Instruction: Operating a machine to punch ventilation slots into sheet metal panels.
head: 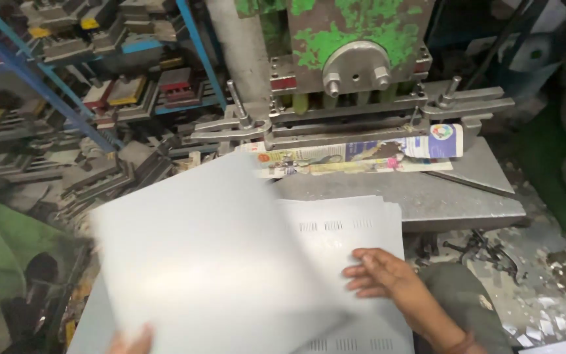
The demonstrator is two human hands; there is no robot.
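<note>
My left hand [131, 342] shows only as fingertips at the bottom edge, gripping the near edge of a large pale grey sheet [204, 262] that is lifted, tilted and blurred. My right hand [378, 274] lies flat, fingers spread, on a stack of similar sheets [352, 226] with rows of small punched slots. The lifted sheet covers the left part of that stack. The stack rests on the grey metal table [440, 196] of a press.
A green, paint-chipped press head [355, 46] with clamping bars [361, 118] stands behind the table, folded newspaper [361, 154] under it. Blue racks [99, 72] of metal dies fill the left. Scrap chips and metal bits [492, 252] litter the floor at right.
</note>
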